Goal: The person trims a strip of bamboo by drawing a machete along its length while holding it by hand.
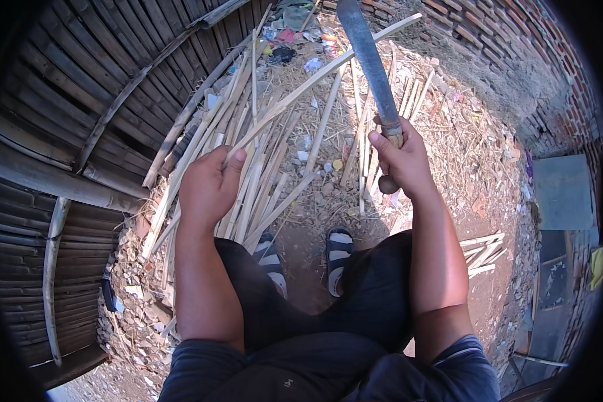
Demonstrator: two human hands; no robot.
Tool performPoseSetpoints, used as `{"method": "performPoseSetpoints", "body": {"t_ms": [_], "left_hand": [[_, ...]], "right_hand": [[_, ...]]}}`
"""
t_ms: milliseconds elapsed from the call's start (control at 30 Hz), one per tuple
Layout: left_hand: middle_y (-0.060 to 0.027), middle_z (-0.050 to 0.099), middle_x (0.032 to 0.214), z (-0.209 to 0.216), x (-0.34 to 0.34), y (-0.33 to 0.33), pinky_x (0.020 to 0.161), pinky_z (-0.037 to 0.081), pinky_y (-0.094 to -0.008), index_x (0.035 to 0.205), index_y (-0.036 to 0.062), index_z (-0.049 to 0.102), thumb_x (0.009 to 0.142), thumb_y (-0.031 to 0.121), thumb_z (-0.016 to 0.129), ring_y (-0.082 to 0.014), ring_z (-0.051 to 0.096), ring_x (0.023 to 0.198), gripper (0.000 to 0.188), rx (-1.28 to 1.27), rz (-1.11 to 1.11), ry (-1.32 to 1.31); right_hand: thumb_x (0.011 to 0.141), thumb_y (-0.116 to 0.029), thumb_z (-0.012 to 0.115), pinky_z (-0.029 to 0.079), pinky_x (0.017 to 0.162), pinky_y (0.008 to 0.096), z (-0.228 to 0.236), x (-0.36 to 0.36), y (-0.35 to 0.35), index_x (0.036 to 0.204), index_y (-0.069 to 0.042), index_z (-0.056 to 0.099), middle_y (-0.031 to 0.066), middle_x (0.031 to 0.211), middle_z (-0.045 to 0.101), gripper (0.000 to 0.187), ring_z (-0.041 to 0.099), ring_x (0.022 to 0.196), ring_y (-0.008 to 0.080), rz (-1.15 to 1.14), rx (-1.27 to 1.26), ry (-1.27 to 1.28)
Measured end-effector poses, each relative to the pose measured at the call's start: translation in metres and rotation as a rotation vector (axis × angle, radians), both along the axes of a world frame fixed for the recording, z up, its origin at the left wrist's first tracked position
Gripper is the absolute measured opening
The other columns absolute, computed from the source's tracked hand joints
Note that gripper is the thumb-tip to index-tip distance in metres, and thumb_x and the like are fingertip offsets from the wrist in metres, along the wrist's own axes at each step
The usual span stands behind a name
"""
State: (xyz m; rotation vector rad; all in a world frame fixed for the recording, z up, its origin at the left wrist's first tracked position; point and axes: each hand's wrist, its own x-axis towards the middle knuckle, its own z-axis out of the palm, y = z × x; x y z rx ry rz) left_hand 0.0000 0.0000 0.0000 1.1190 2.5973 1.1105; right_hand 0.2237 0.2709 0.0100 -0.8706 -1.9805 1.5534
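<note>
My left hand (211,182) is closed around the near end of a long pale bamboo strip (295,94), thumb on top. The strip slants up and away to the right, and its far part crosses the line of the blade. In my right hand (407,159) is a machete (370,60), its wooden handle wrapped by my fingers. The rounded handle end shows below the fist, and the broad dark blade points up and away, leaning slightly left. Whether blade and strip touch, I cannot tell.
Many split bamboo strips (248,194) lie on the littered ground ahead and left. A smaller stack of strips (481,253) is at my right. A bamboo wall (60,100) stands left, a brick wall (516,40) far right. My sandaled feet (336,254) are between.
</note>
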Motion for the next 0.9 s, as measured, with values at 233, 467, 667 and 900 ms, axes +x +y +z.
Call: {"method": "performPoseSetpoints", "body": {"t_ms": [233,467,667,900], "left_hand": [[-0.0184,0.066,0.08,0.002,-0.001,-0.004,0.066,0.048,-0.0478,0.097,0.002,0.07,0.107,0.042,0.064,-0.0415,0.063,0.072,0.041,0.044,-0.033,0.013],[-0.0103,0.058,0.065,0.006,0.005,-0.004,0.059,0.044,-0.0406,0.1,0.002,0.073,0.098,0.044,0.075,-0.0262,0.058,0.06,0.042,0.111,-0.074,-0.069],[0.0035,0.038,0.059,0.006,0.004,-0.003,0.054,0.035,-0.0303,0.1,0.0031,0.075,0.089,0.03,0.083,-0.0087,0.04,0.056,0.031,-0.011,-0.081,-0.094],[0.0028,0.041,0.058,0.004,0.002,-0.006,0.053,0.033,-0.031,0.097,0.0033,0.073,0.09,0.029,0.083,-0.0088,0.039,0.055,0.029,0.017,-0.095,-0.171]], "right_hand": [[0.094,-0.026,0.085,0.048,0.058,0.0312,0.013,-0.009,-0.03,0.124,-0.004,0.067,-0.0008,0.076,0.061,0.042,0.057,0.063,0.0094,0.195,0.069,-0.185],[0.092,-0.024,0.086,0.048,0.063,0.0313,0.027,0.003,-0.02,0.118,-0.003,0.068,-0.0026,0.081,0.063,0.038,0.055,0.068,0.0087,0.131,0.023,-0.193],[0.092,-0.021,0.087,0.045,0.061,0.0302,0.015,-0.002,-0.025,0.117,-0.003,0.068,-0.0017,0.081,0.063,0.036,0.055,0.067,0.0091,0.276,0.044,-0.203],[0.093,-0.017,0.086,0.03,0.043,0.025,0.018,-0.001,-0.023,0.116,-0.006,0.065,-0.0069,0.071,0.053,0.033,0.041,0.051,0.003,0.289,-0.012,-0.136]]}}
